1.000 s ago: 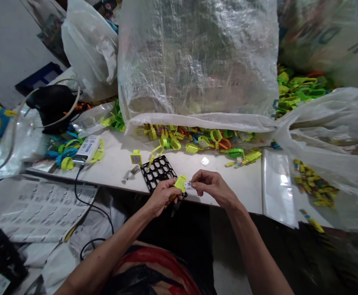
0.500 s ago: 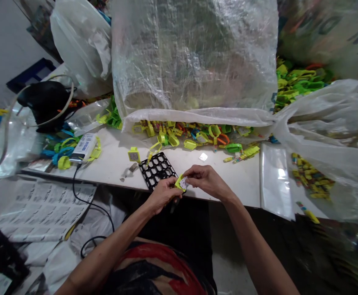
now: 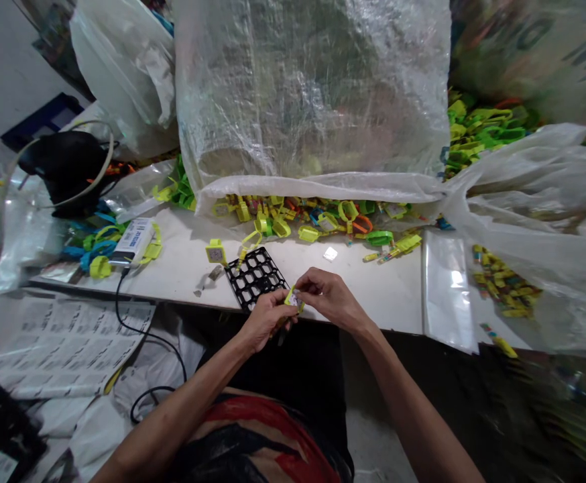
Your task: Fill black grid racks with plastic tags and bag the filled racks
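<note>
A yellow-green toy watch (image 3: 294,300) with a pale square face is gripped between the thumb and fingers of my left hand (image 3: 267,318). My right hand (image 3: 329,295) pinches at the pale face from the right side, its fingertips touching the watch. Just behind my left hand lies a black grid tray (image 3: 255,276) on the white table (image 3: 187,258). Another yellow-green watch (image 3: 215,253) stands at the tray's upper left corner, and a yellow strap (image 3: 249,247) rests over its back edge. A small silvery square (image 3: 330,253) lies behind my right hand.
Toy watches (image 3: 277,221) spill from under a big translucent sack (image 3: 313,94). A white box-like device (image 3: 135,240) with a black cable sits at left. Clear bags (image 3: 448,288) lie at right, near yellow pieces (image 3: 507,285). Printed sheets (image 3: 66,342) are at lower left.
My right fingers have moved in closer over the watch face, which now sits flatter against the watch. The whole view has shifted slightly.
</note>
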The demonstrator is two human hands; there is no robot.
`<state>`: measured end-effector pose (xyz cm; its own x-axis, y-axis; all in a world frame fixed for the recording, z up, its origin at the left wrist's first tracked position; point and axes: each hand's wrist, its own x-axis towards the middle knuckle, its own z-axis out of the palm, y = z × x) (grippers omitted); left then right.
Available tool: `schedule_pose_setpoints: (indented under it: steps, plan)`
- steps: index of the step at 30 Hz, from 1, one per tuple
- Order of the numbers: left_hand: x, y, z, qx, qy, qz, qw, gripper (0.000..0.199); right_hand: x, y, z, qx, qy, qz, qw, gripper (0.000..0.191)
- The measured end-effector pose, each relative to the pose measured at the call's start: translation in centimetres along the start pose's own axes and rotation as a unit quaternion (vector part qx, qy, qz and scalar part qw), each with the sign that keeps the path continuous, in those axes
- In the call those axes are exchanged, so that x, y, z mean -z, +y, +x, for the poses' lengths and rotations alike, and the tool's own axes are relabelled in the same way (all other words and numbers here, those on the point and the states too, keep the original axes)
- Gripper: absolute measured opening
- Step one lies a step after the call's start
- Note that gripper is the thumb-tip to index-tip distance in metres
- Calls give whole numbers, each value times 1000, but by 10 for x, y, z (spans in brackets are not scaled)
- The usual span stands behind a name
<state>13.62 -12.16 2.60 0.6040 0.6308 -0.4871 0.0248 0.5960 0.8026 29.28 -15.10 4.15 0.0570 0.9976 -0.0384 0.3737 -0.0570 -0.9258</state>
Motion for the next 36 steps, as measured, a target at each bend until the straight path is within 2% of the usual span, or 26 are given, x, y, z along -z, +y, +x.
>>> schedule_pose_setpoints:
  steps: [5,7,9,12,15,21,24,26,29,31,33,34,36]
  plan:
    - [-6,-6,2,-23,52,-5,998,30,-5,-3,-3,27,15,-21,999,9]
    - [-9,-9,3,-50,78,4,996,29,-9,-1,-4,27,43,-5,999,10]
    - [-10,-12,5,-85,95,19,992,28,-12,3,-5,2,99,42,994,9]
    - [-11,-11,6,-132,99,41,985,27,-14,8,-8,-64,158,116,979,23]
    - [-11,-9,6,-162,93,62,980,27,-15,10,-11,-108,139,173,969,29]
    - [-11,-11,4,-184,66,65,979,25,-22,8,-14,-148,128,259,946,29]
    - [-11,-13,3,-167,65,67,981,25,-27,12,-16,-170,115,285,936,30]
    - [-10,-13,4,-125,82,57,987,26,-26,18,-18,-181,99,289,935,31]
    - [-8,-9,7,-51,114,10,992,34,-8,35,-14,-173,93,220,955,35]
    - [-6,-5,9,-27,133,-12,991,37,14,49,-4,-160,153,93,971,34]
    - [-5,-2,10,-22,147,-24,989,37,36,60,11,-153,221,-81,960,28]
    - [-6,-1,11,-22,149,-28,988,37,44,64,19,-155,231,-165,946,25]
    - [-9,1,10,-28,147,-37,988,36,52,68,34,-168,207,-289,920,20]
